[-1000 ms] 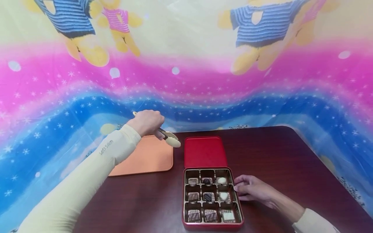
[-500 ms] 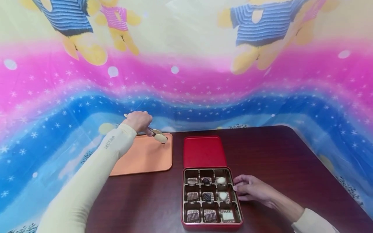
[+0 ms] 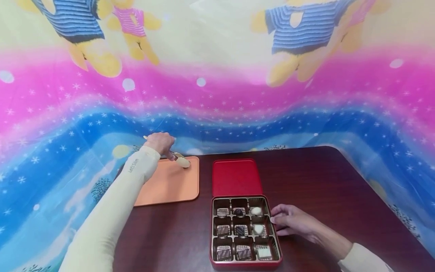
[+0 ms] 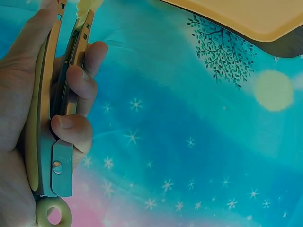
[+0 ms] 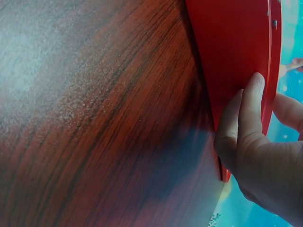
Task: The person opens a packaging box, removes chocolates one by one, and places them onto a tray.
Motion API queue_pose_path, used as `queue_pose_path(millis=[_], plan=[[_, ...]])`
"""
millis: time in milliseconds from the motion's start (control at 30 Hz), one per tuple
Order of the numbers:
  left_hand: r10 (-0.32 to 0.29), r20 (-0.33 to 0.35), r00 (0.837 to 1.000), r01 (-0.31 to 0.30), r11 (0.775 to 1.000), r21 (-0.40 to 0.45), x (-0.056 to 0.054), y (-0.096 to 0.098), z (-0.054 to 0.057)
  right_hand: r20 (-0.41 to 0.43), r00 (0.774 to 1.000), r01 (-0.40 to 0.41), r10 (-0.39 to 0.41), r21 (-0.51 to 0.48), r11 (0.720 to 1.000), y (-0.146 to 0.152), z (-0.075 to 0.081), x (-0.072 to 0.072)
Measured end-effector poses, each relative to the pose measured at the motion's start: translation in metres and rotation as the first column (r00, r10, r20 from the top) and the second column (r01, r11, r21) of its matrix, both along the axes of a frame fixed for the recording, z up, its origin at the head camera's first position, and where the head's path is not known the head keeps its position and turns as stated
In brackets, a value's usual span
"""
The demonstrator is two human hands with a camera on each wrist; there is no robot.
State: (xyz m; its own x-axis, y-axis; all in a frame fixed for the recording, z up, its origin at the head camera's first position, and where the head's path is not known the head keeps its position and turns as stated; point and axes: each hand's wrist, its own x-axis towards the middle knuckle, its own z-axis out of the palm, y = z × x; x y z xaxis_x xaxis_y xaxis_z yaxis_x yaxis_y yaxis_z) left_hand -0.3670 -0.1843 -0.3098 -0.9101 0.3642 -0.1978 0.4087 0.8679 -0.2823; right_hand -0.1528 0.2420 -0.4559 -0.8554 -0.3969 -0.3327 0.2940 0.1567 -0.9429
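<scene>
My left hand (image 3: pixel 159 143) grips a pair of tongs (image 4: pixel 61 151) with cream tips (image 3: pixel 183 162). The tips are over the orange tray (image 3: pixel 166 189), near its far right corner. In the left wrist view, fingers wrap around the metal arms, and the ring end hangs below the palm. My right hand (image 3: pixel 299 224) holds the right side of a red chocolate box (image 5: pixel 236 52): fingers lie on the outer wall and the thumb is at the rim. Dark, striped and white chocolates (image 3: pixel 258 229) sit in the box's gold compartments. My left hand and sleeve hide the tray's left part.
The red lid (image 3: pixel 236 177) lies flat behind the box, to the right of the tray. All stand on a dark brown wooden table (image 3: pixel 312 177). A patterned cloth (image 3: pixel 217 94) hangs right behind the table and along both sides.
My left hand has moved left with the tongs, from the gap between tray and lid to over the tray, and the tips are lower. My right hand stays at the box.
</scene>
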Motion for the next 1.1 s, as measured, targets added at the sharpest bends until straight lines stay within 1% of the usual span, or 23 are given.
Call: queue_pose_path(millis=[100, 333, 600, 833, 1000, 1100], plan=[[-0.010, -0.016, 1.000, 0.009, 1.000, -0.017, -0.002, 0.000, -0.003, -0.001, 1.000, 0.002, -0.002, 0.004, 1.000, -0.001, 0.000, 0.001], [0.009, -0.007, 1.000, -0.009, 0.999, -0.049, -0.006, 0.002, -0.010, 0.003, 1.000, 0.013, -0.013, 0.017, 1.000, -0.003, 0.001, 0.001], [0.023, -0.012, 1.000, -0.024, 0.998, -0.062, -0.007, 0.008, -0.013, 0.009, 1.000, 0.024, -0.024, 0.018, 1.000, -0.004, 0.000, 0.000], [0.030, -0.029, 0.999, -0.031, 0.998, -0.050, -0.004, 0.010, -0.013, 0.009, 0.999, 0.033, -0.033, 0.021, 0.999, -0.003, 0.001, -0.001], [0.019, -0.048, 0.999, -0.021, 0.999, -0.037, -0.002, 0.008, -0.012, 0.010, 0.999, 0.031, -0.031, 0.021, 0.999, -0.004, 0.001, 0.000], [0.010, -0.063, 0.998, -0.012, 0.999, -0.042, -0.002, 0.008, -0.010, 0.009, 1.000, 0.030, -0.030, 0.020, 0.999, -0.003, 0.001, 0.000]])
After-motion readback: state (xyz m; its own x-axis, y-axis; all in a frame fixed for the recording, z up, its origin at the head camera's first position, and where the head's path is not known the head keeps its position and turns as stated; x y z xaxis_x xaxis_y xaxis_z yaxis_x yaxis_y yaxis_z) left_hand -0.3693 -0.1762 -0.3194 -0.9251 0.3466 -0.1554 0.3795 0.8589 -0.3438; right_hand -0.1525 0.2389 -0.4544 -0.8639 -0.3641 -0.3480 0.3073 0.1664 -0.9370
